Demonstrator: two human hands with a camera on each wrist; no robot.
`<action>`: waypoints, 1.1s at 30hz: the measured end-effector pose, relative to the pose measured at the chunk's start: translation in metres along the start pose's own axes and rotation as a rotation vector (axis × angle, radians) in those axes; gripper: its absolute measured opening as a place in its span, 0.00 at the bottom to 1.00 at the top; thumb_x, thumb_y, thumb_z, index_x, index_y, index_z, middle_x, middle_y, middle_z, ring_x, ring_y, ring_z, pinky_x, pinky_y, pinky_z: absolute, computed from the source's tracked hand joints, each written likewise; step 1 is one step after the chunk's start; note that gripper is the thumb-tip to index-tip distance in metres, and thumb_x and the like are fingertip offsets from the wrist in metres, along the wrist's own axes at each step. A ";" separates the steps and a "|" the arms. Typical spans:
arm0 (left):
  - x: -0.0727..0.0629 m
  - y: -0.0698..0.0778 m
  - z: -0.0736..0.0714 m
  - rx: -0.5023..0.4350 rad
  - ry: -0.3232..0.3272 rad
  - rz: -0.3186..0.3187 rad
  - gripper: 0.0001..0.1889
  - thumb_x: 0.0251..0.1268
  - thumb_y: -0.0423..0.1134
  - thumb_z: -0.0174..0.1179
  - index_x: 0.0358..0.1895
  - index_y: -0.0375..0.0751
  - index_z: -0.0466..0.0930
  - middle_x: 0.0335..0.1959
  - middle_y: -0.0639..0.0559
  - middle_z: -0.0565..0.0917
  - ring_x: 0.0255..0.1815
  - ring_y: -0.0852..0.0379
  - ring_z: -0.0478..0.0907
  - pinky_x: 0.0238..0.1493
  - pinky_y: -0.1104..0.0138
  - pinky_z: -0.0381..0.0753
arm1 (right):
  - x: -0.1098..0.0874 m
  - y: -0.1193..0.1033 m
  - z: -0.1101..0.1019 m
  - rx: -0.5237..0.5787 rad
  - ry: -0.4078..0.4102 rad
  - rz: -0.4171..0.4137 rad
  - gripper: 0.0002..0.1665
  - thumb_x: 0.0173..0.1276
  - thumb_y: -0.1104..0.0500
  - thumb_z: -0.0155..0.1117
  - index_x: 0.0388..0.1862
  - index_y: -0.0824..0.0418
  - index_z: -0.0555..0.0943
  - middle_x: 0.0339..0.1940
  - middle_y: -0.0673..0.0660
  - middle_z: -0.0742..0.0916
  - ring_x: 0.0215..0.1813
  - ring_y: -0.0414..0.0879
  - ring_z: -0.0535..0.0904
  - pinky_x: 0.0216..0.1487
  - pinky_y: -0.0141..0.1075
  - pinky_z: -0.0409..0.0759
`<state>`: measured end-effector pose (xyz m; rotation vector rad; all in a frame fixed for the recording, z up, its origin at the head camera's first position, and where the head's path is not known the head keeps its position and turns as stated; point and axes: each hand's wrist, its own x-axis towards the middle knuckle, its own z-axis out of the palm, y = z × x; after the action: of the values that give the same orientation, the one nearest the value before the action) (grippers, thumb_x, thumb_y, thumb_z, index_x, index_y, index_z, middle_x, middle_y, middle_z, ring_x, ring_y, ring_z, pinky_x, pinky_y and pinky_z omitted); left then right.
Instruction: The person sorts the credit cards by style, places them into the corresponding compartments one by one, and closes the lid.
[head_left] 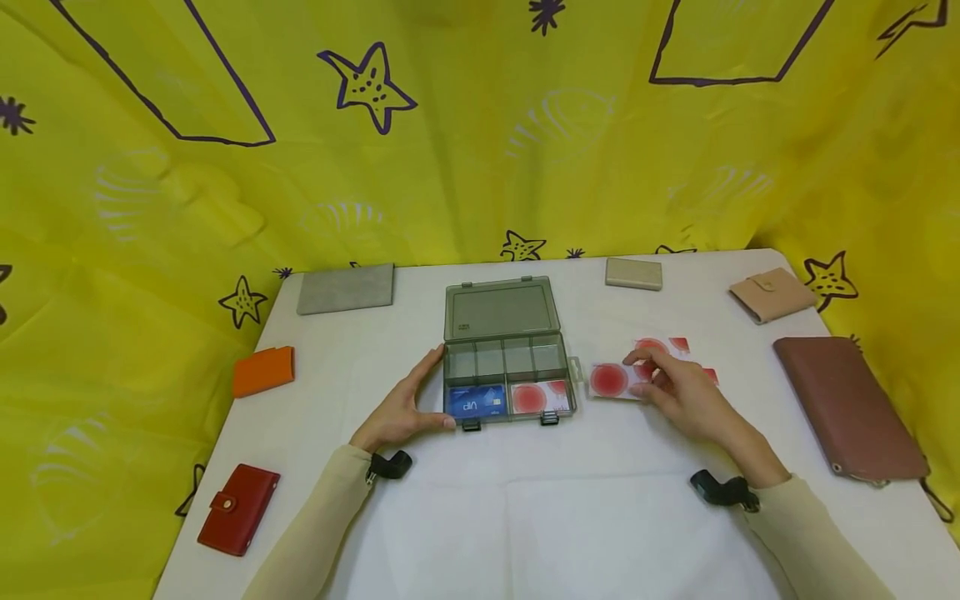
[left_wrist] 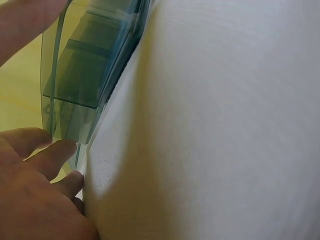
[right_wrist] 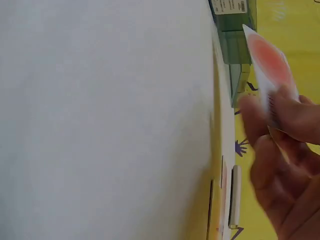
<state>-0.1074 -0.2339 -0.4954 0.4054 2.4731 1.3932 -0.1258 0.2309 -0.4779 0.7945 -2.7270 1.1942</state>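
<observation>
A smoky clear plastic box (head_left: 502, 310) lies with its lid folded back and its compartments facing up. In its front row sit a blue card (head_left: 477, 401) and a white card with a red circle (head_left: 539, 398). My left hand (head_left: 405, 410) rests against the box's left side, fingers spread and thumb at the front corner. Right of the box, my right hand (head_left: 686, 400) pinches another red-circle card (head_left: 608, 380) between thumb and fingers; the right wrist view shows this card tilted up off the table. Beyond that hand lie more red-circle cards (head_left: 679, 345), partly hidden.
Around the white table (head_left: 465, 517) lie a grey flat wallet (head_left: 345, 290), an orange holder (head_left: 263, 372), a red snap wallet (head_left: 239, 510), a beige case (head_left: 633, 273), a tan wallet (head_left: 772, 294) and a brown long wallet (head_left: 851, 408). A yellow patterned curtain (head_left: 465, 183) hangs behind.
</observation>
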 end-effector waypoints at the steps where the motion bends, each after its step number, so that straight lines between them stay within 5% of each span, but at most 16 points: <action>1: 0.000 0.000 0.000 0.003 0.000 0.000 0.64 0.53 0.41 0.84 0.89 0.52 0.47 0.89 0.43 0.48 0.90 0.38 0.42 0.87 0.38 0.43 | 0.002 0.000 0.000 0.046 0.028 0.001 0.26 0.65 0.73 0.75 0.59 0.57 0.81 0.38 0.53 0.83 0.28 0.38 0.82 0.33 0.24 0.79; 7: 0.000 -0.001 0.000 0.004 -0.004 0.000 0.64 0.53 0.41 0.83 0.89 0.52 0.46 0.89 0.42 0.48 0.90 0.38 0.42 0.87 0.39 0.43 | 0.017 -0.005 0.000 0.288 0.118 0.035 0.31 0.66 0.77 0.71 0.68 0.65 0.80 0.39 0.57 0.84 0.27 0.45 0.88 0.30 0.26 0.84; 14: 0.000 -0.002 -0.001 0.005 -0.005 -0.001 0.64 0.53 0.41 0.83 0.89 0.51 0.46 0.89 0.42 0.48 0.90 0.38 0.42 0.87 0.39 0.43 | 0.033 -0.017 0.010 0.566 -0.024 0.034 0.40 0.61 0.79 0.74 0.73 0.74 0.74 0.54 0.48 0.86 0.32 0.44 0.85 0.37 0.27 0.87; 19: 0.000 -0.002 -0.001 0.005 -0.006 -0.006 0.64 0.53 0.42 0.83 0.89 0.51 0.46 0.89 0.42 0.48 0.89 0.37 0.42 0.87 0.39 0.43 | 0.041 -0.026 0.025 0.454 -0.083 -0.025 0.44 0.52 0.74 0.83 0.70 0.71 0.79 0.50 0.59 0.89 0.36 0.43 0.81 0.36 0.25 0.82; 24: -0.001 -0.002 0.000 0.004 -0.010 -0.011 0.64 0.54 0.42 0.83 0.89 0.52 0.46 0.89 0.43 0.48 0.89 0.37 0.42 0.86 0.38 0.43 | 0.046 -0.036 0.036 0.248 -0.124 -0.030 0.43 0.47 0.61 0.91 0.65 0.60 0.85 0.51 0.56 0.90 0.41 0.52 0.79 0.39 0.30 0.80; 29: -0.001 -0.003 -0.001 0.012 -0.009 -0.012 0.64 0.54 0.42 0.83 0.89 0.52 0.46 0.89 0.43 0.48 0.89 0.37 0.42 0.86 0.38 0.43 | 0.052 -0.040 0.047 0.127 -0.138 -0.068 0.44 0.41 0.55 0.94 0.61 0.56 0.88 0.60 0.55 0.87 0.58 0.54 0.81 0.54 0.46 0.84; 33: -0.001 -0.002 -0.002 0.006 -0.007 -0.015 0.64 0.54 0.42 0.83 0.89 0.53 0.46 0.89 0.43 0.48 0.90 0.38 0.42 0.86 0.38 0.43 | 0.056 -0.042 0.053 0.115 -0.163 -0.093 0.45 0.42 0.55 0.93 0.63 0.57 0.87 0.69 0.62 0.81 0.71 0.62 0.74 0.67 0.63 0.78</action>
<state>-0.1076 -0.2364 -0.4961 0.3918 2.4705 1.3769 -0.1467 0.1457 -0.4722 1.0644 -2.7300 1.3324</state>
